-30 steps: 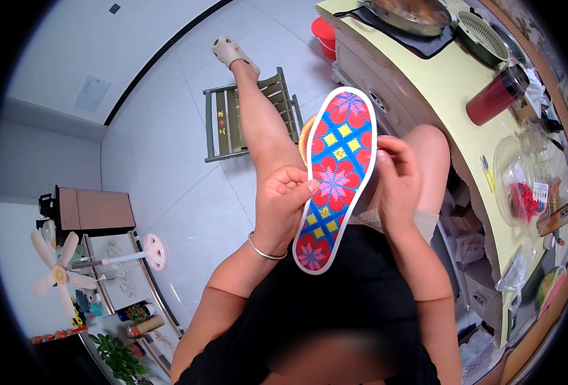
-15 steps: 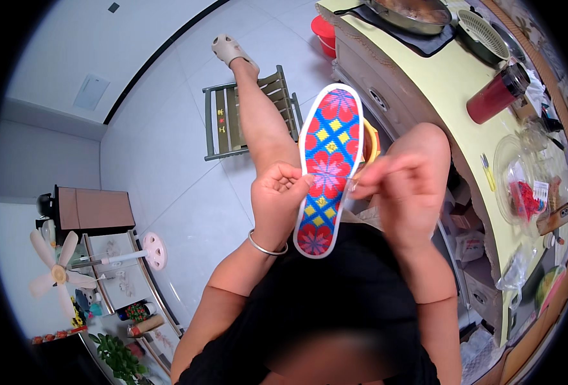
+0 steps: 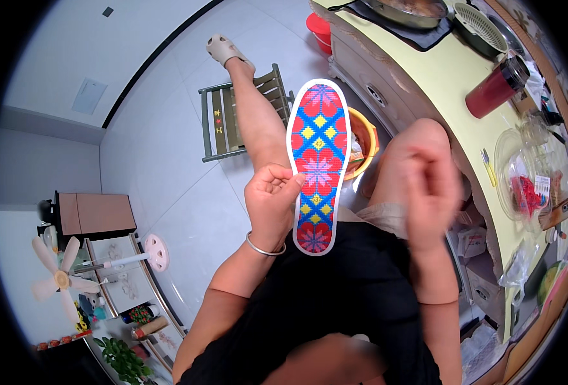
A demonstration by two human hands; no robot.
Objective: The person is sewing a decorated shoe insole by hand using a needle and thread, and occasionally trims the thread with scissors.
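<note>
Item: flat embroidered fabric insole (image 3: 318,163), blue ground with red and pink flowers and yellow diamonds, white edging. Held upright over the lap, toe end up, pinched at its left edge by the left hand (image 3: 272,204), fingers closed on it; silver bangle (image 3: 264,247) on that wrist.

Right hand (image 3: 428,186): raised just right of the insole, apart from it, motion-blurred; whether open or closed cannot be told.

Step, as judged: stitching or inspection of the insole; the next move likely calls for the right hand to meet its edge.

Containers: orange plastic basin (image 3: 364,144) behind the insole, contents unclear; clear lidded tub (image 3: 521,183) on the yellow worktop (image 3: 447,77), holding something red; dark red tumbler (image 3: 497,86), closed.
</note>
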